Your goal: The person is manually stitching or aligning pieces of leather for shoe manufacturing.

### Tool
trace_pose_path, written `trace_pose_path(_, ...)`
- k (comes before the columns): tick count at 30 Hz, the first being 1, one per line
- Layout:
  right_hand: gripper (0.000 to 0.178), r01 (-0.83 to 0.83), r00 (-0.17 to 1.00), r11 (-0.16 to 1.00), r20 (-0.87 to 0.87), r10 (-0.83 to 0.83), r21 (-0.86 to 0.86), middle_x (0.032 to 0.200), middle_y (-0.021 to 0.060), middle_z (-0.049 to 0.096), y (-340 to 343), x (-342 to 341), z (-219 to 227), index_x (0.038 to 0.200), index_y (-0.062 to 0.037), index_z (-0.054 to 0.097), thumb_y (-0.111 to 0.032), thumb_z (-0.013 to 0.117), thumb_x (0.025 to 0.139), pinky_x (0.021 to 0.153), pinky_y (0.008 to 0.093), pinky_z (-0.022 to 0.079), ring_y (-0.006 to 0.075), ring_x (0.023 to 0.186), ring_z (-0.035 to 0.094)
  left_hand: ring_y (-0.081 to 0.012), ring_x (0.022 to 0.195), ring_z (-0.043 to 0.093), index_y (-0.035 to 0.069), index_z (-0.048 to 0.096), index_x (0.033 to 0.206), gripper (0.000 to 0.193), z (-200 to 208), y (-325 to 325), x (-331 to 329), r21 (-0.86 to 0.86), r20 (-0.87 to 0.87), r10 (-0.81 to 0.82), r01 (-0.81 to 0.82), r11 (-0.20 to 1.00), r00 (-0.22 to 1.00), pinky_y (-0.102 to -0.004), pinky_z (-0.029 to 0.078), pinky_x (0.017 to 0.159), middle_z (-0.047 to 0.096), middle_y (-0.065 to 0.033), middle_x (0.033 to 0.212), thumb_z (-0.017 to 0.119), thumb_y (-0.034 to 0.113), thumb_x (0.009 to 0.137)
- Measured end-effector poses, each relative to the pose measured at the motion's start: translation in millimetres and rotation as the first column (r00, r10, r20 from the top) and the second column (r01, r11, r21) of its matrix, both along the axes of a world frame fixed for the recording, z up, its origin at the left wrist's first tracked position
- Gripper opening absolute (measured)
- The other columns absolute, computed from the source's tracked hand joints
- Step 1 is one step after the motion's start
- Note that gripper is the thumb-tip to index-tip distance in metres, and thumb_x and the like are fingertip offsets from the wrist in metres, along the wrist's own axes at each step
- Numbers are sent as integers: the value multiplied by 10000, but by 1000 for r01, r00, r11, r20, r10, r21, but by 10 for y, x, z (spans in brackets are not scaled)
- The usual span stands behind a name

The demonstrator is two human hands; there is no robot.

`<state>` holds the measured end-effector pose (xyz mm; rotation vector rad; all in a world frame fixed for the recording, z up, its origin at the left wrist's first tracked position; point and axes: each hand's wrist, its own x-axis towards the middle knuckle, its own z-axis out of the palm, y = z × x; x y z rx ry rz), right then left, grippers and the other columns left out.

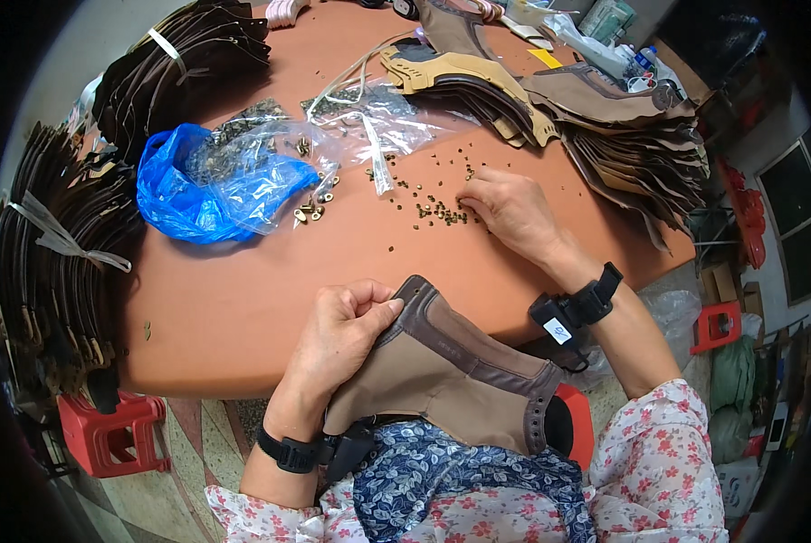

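My left hand (338,333) pinches one end of a brown and taupe shoe upper (442,376) between thumb and fingers. The upper hangs over my lap at the table's near edge, with a row of holes along its dark right end. Beyond it, my right hand (519,215) reaches down to a scatter of small brass-coloured eyelets (434,214). Its thumb and fingertips are pressed together at the edge of the scatter; anything between them is too small to make out. Larger metal lace hooks (310,214) lie to the left, beside a blue plastic bag (175,204).
Tied stacks of dark shoe pieces (62,262) line the orange table's (233,317) left side. More stacked uppers (636,158) stand at the far right, next to tan pieces (478,81). A clear bag (396,113) lies at the back. Red stools (107,434) stand on the floor.
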<state>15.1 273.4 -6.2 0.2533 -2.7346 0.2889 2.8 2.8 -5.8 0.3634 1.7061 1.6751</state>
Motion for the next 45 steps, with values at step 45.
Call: trace_pose_path(45, 47, -124, 991, 769, -37, 129, -627, 871, 110, 621, -968, 650, 19, 843, 10, 630, 13, 660, 808, 660, 324, 507, 239, 758, 628, -47, 664, 512, -27, 685, 891, 184, -21, -27, -49, 25, 2, -104, 104, 994, 995, -229, 426, 592, 624, 12, 738, 587, 126, 921)
